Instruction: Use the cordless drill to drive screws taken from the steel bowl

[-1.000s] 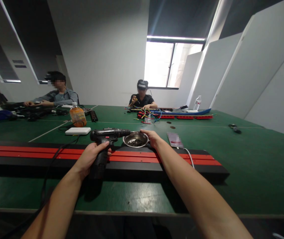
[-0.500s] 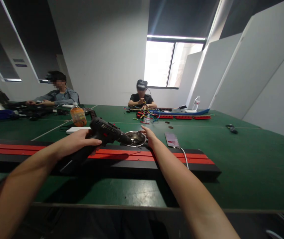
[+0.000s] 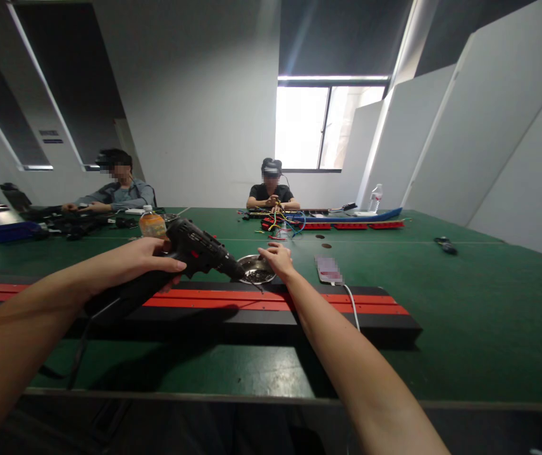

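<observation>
My left hand [image 3: 145,262] is wrapped round the grip of a black cordless drill [image 3: 199,249]. Its chuck points right and down, and a thin bit extends past the near rim of a round metal bowl [image 3: 242,260]. Small dark pieces, apparently screws, lie in the bowl. Over the bowl's right rim is my right hand [image 3: 279,259], its fingers partly stretched and apart, with nothing visible in them. Below both hands a long black bar with a red channelled top [image 3: 214,300] lies across the table.
A phone [image 3: 328,270] with a white cable lies right of the bowl. Behind the drill stands a bottle of orange drink [image 3: 152,224]. Across the green table [image 3: 479,303], two people sit among wires, a blue strip [image 3: 346,219] and a blue tray [image 3: 12,232].
The drill has tilted further, its chuck lower and its battery end further left. My right hand has shifted left over the bowl's rim. The view has tipped slightly upward.
</observation>
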Tool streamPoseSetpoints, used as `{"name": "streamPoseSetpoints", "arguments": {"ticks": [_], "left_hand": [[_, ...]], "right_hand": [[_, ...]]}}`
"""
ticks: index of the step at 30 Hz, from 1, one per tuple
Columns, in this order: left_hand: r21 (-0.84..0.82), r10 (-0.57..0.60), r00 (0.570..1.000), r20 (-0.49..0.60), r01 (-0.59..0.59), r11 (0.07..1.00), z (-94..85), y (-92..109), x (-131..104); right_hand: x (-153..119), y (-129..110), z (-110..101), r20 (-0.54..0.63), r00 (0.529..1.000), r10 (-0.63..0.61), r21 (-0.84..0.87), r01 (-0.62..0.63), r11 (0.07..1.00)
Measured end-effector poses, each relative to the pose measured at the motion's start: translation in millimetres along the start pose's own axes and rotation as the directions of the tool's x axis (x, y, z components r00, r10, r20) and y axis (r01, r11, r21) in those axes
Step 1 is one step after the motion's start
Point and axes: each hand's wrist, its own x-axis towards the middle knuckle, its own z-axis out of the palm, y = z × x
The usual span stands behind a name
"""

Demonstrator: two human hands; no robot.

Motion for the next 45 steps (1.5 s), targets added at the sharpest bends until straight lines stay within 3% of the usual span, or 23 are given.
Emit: {"name": "streamPoseSetpoints", "arguments": {"ticks": [2,4,11,16,27,35,42,45], "left_hand": [[-0.101,0.001,0.999,0.034,0.002,0.995,1.4,-6,1],[-0.195,-0.016,1.0,-0.027,0.01,0.981,6.8,-10,2],[-0.374,-0.159,0.953,-0.259,0.053,0.926,27.3,-10,8],[-0.399,-0.182,0.952,-0.245,0.072,0.914,27.3,-16,12],[-0.34,-0.143,0.967,-0.209,0.065,0.938,38.8,-21,16],[-0.18,0.011,0.998,-0.063,-0.022,0.983,18.0,-17,7],[0.064,0.1,0.995,-0.016,-0.099,0.993,9.2,-10,-7],[0.118,0.108,0.994,-0.03,-0.104,0.988,9.5,-7,-9]], "right_hand": [[1,-3,1,-0.015,0.999,-0.044,0.087,0.045,0.995],[0,-5,3,0.042,0.997,-0.069,0.211,0.059,0.976],[-5,-13,6,0.326,0.941,0.096,0.487,-0.254,0.836],[-4,-11,7,0.326,0.94,0.099,0.548,-0.273,0.791],[-6,-4,9,0.277,0.961,0.016,0.392,-0.128,0.911],[-4,-5,9,0.129,0.989,0.078,0.244,-0.108,0.964],[-7,-8,8,0.076,0.997,-0.001,0.028,-0.001,1.0],[-12,-10,9,0.12,0.991,-0.066,-0.063,0.074,0.995]]}}
